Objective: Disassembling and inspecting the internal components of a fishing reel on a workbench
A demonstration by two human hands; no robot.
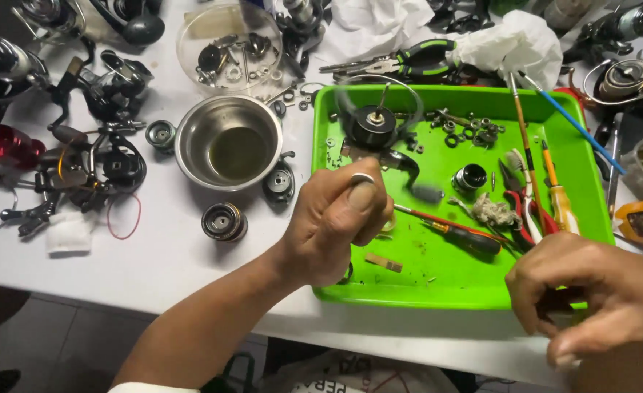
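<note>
My left hand is closed around the lower part of a black fishing reel, held over the left side of a green tray. The reel's wire bail and handle arm look blurred. A ring sits on one finger. My right hand hovers at the tray's near right corner, its fingers pinched on a small dark part that is mostly hidden.
The tray holds a red-shafted screwdriver, red cutters, an orange screwdriver, brushes and several small washers. A steel bowl, a clear tub of parts, a spool, pliers and dismantled reels crowd the white table.
</note>
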